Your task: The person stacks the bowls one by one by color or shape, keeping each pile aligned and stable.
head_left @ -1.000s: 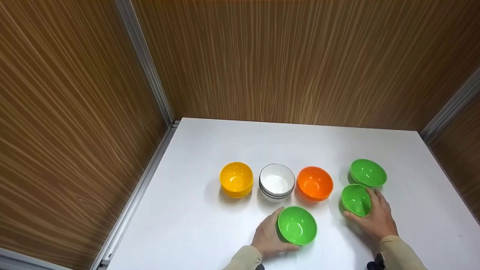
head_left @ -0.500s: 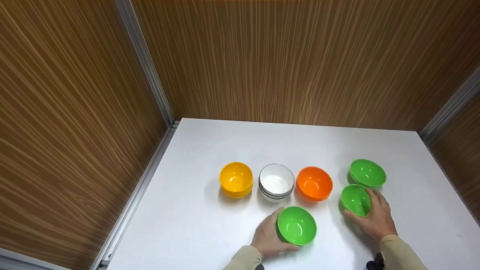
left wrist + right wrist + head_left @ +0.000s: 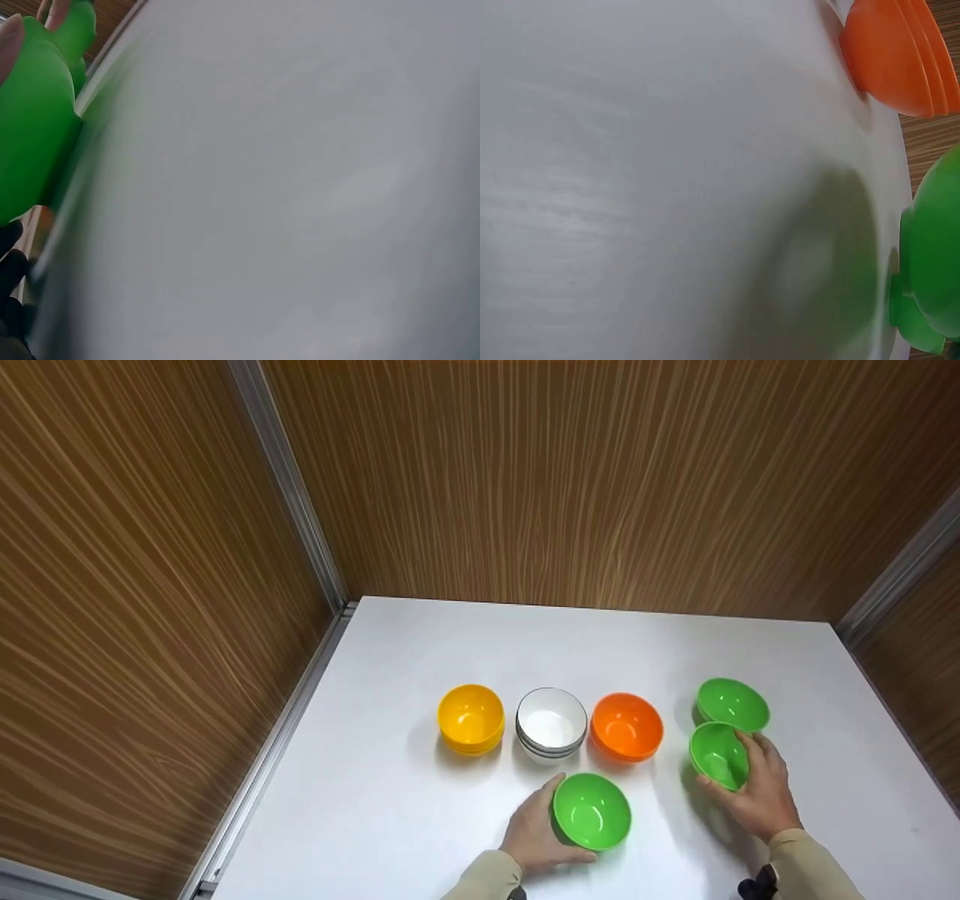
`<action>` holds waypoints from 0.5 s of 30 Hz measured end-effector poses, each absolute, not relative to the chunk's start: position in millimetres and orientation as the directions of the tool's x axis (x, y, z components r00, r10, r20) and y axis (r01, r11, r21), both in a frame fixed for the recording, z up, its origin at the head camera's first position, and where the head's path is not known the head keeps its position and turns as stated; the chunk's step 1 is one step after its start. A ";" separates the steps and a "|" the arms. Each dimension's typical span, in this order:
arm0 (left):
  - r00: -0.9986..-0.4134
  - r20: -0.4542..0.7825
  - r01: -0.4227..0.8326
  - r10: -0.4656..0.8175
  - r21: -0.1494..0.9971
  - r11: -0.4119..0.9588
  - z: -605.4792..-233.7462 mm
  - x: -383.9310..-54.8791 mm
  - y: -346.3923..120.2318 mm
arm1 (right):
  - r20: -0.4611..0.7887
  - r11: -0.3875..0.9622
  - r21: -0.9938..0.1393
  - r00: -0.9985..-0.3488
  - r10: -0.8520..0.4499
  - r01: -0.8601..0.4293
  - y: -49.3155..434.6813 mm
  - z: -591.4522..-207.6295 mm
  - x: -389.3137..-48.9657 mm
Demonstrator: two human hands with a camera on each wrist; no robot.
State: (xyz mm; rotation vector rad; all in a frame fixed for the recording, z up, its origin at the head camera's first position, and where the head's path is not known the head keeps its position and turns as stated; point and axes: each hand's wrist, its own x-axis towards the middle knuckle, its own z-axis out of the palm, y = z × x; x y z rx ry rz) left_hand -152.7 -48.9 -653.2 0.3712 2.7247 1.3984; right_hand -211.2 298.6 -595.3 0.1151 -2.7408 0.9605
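My left hand (image 3: pixel 534 832) grips a green bowl (image 3: pixel 592 811) by its left side, thumb at the near rim and fingers at the far side. My right hand (image 3: pixel 757 795) holds a second green bowl (image 3: pixel 718 756), with its thumb at the near side and fingers over the right rim. Beyond that, a third green bowl (image 3: pixel 733 703) sits on the table, its near rim overlapped by the held one. In the right wrist view, the held green bowl (image 3: pixel 939 240) hangs over its shadow. The left wrist view catches the left hand's green bowl (image 3: pixel 34 127) at its edge.
Across the middle of the white table (image 3: pixel 360 802) stand a stack of yellow bowls (image 3: pixel 471 718), a stack of white bowls (image 3: pixel 553 720) with dark rims, and a stack of orange bowls (image 3: pixel 627 726). Wood-grain panels (image 3: pixel 570 487) wall the table at the back and sides.
My right hand has shifted a little away and to the right with its green bowl, which now overlaps the far green bowl more. The left hand and its bowl stay put.
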 end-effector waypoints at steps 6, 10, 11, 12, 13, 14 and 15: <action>-0.970 0.053 0.184 0.239 0.804 0.566 -651.6 -152.7 -49.3 | 0.310 0.768 -0.610 -0.951 0.005 -0.195 297.0 -583.0 -211.8; -0.970 0.044 0.176 0.237 0.802 0.571 -650.8 -151.6 -49.0 | 0.352 0.774 -0.594 -0.936 0.006 -0.219 293.0 -575.5 -210.6; -0.971 0.042 0.174 0.237 0.802 0.571 -650.6 -151.3 -48.9 | 0.361 0.773 -0.593 -0.932 0.003 -0.227 291.7 -573.9 -210.0; -0.971 0.041 0.173 0.237 0.802 0.571 -650.5 -151.0 -48.9 | 0.369 0.770 -0.593 -0.929 0.000 -0.236 290.5 -572.0 -209.5; -0.970 0.042 0.175 0.238 0.802 0.572 -650.5 -150.9 -48.8 | 0.376 0.766 -0.595 -0.927 -0.004 -0.245 289.2 -570.1 -209.0; -0.970 0.042 0.175 0.238 0.802 0.571 -650.2 -150.7 -48.8 | 0.383 0.762 -0.596 -0.924 -0.008 -0.254 287.7 -568.2 -208.3; -0.970 0.044 0.176 0.239 0.802 0.570 -649.9 -150.6 -48.8 | 0.392 0.758 -0.595 -0.920 -0.015 -0.266 286.1 -566.2 -207.9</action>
